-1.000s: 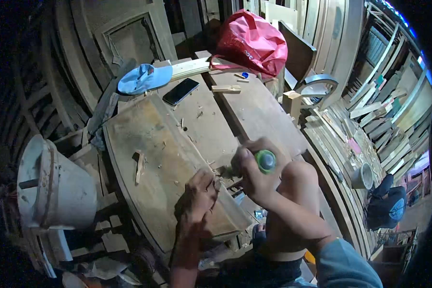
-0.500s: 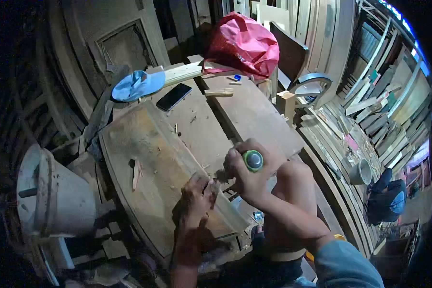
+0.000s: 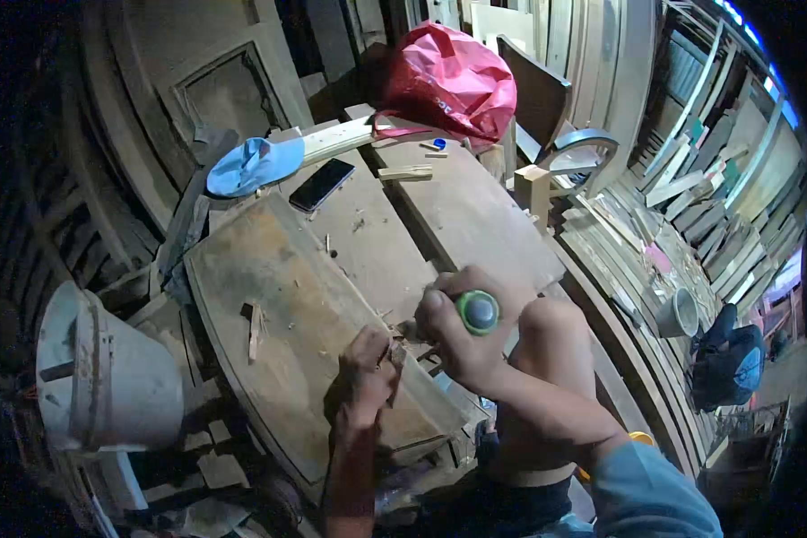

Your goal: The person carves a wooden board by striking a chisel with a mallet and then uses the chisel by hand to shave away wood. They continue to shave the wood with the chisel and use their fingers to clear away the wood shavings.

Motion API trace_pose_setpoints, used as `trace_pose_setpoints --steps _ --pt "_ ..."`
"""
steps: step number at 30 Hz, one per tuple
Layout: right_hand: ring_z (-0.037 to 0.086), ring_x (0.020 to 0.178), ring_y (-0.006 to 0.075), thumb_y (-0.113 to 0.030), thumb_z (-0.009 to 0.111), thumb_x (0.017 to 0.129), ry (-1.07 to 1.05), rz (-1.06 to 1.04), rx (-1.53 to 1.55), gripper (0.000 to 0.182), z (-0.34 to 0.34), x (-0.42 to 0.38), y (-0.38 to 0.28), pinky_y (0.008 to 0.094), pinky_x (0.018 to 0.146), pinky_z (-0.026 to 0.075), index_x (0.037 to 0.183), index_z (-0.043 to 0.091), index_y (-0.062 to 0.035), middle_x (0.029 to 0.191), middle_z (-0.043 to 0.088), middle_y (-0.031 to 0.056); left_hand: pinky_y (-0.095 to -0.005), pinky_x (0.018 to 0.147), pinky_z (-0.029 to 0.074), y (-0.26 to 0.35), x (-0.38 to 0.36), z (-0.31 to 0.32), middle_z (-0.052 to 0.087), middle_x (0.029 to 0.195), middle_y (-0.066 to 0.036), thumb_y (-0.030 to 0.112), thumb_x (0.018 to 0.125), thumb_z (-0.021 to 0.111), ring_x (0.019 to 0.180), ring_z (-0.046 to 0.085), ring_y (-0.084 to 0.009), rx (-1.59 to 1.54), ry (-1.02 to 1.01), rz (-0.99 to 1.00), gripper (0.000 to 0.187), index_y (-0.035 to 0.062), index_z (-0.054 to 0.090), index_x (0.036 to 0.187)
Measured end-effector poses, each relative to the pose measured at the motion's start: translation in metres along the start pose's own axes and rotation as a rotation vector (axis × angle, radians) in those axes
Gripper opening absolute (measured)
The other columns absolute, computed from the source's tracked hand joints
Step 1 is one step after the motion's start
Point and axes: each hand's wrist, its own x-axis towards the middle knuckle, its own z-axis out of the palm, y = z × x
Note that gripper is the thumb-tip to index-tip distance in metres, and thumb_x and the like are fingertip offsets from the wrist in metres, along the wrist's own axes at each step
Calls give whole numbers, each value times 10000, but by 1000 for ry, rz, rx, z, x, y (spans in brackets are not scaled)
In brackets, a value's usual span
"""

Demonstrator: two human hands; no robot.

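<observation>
My right hand (image 3: 471, 336) is wrapped round a tool with a round green handle (image 3: 480, 312), its grey butt end facing up at me. The rest of that tool is mostly hidden under the fist, so its kind does not show. Just left of it, my left hand (image 3: 368, 369) is closed with fingers pressed together at the edge of a wooden panel (image 3: 287, 291). What the left fingers pinch is too small and dark to make out. A wood splinter (image 3: 255, 332) lies on the panel.
A phone (image 3: 321, 185), a blue cap (image 3: 255, 166) and a pink bag (image 3: 457, 85) lie toward the back of the bench. A white bucket (image 3: 134, 386) stands at the left. My bent knee (image 3: 554, 336) is beside the right hand. Planks (image 3: 619, 278) are stacked at the right.
My right hand and the green handle have shifted slightly down and turned a little. The left hand stays at the panel's edge. The whole view has moved slightly.
</observation>
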Motion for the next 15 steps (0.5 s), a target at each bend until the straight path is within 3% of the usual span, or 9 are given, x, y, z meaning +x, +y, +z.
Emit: trace_pose_setpoints --steps 3,6,8,10,11,15 --pt "531 477 118 -66 667 767 7 170 137 148 0 -5 6 261 479 411 686 552 -21 558 542 57 -403 577 458 -13 -10 10 523 731 -153 -9 730 605 643 573 -351 -78 39 -33 82 25 544 773" --pt "541 475 124 -64 655 776 -40 -17 -46 154 -2 -1 2 262 478 416 674 549 -21 552 541 63 -418 591 451 -2 -1 4 533 747 -168 26 737 608 679 574 -367 -107 35 29 66 27 573 794" --pt "534 468 127 -68 655 778 -37 19 64 163 2 -3 2 260 476 412 668 546 -20 546 533 65 -417 591 452 -5 -3 1 544 748 -169 27 741 608 669 572 -371 -1 66 74 86 26 578 822" --pt "531 467 129 -69 664 765 31 -13 -11 161 3 0 7 259 477 410 667 545 -22 547 531 67 -423 590 452 -25 -10 15 544 755 -165 33 757 614 673 570 -374 -113 96 0 93 27 562 835" --pt "527 470 137 -57 664 751 29 118 76 150 3 -3 13 265 483 411 669 544 -21 555 537 72 -420 588 451 -19 -11 14 550 776 -162 54 775 628 691 572 -374 -131 53 -138 92 29 557 826" --pt "501 490 107 -54 656 769 -19 -1 59 159 -1 -2 -1 271 486 395 677 532 -17 547 514 63 -415 582 448 3 -5 -4 542 777 -161 63 789 632 670 563 -374 -45 8 -72 90 29 549 796"
